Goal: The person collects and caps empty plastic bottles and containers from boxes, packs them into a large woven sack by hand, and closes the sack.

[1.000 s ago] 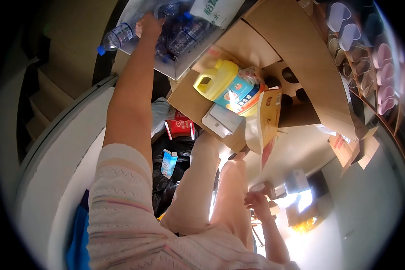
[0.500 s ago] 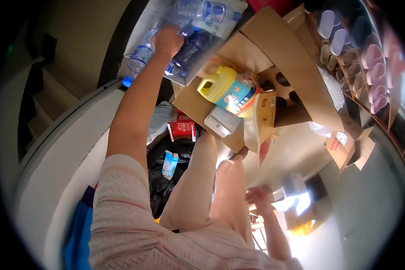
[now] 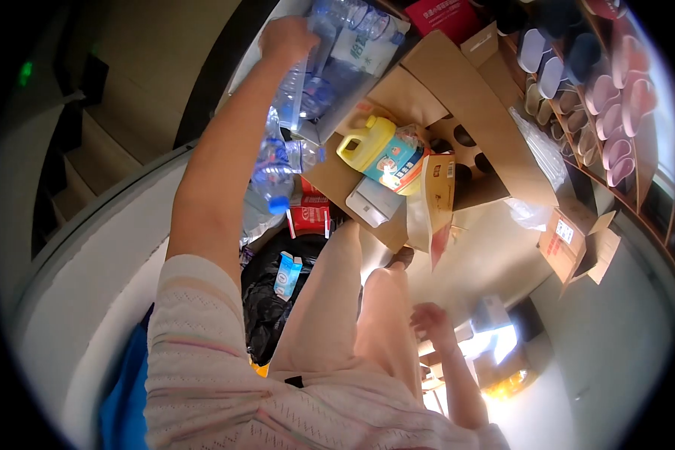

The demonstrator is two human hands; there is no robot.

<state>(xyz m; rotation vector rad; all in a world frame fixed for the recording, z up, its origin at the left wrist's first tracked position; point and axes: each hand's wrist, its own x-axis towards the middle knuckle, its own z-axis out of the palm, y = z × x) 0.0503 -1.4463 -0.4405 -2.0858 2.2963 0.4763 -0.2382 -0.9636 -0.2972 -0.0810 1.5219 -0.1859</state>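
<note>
Left hand (image 3: 286, 41): at the upper rim of a white, straight-sided box (image 3: 252, 46), fingers largely hidden; we cannot tell whether it grasps the wall or a bottle. Right hand (image 3: 431, 322): bent up beside the thigh, fingers loosely curled, nothing visible in it. Clear plastic bottles, several: most inside the white box; one blue-capped transparent bottle (image 3: 273, 174) outside, past its near corner and beside the left forearm. Adjoining: yellow plastic jug with blue-and-orange label (image 3: 382, 154), on a large brown cardboard carton (image 3: 495, 120); crumpled black plastic bag (image 3: 266, 315), bearing a small light-blue carton (image 3: 287, 276). Step in hand, as we judge it: handling bottles at the white box. The next move calls, in our view, for light pressure, since thin plastic dents and loose bottles roll.
</note>
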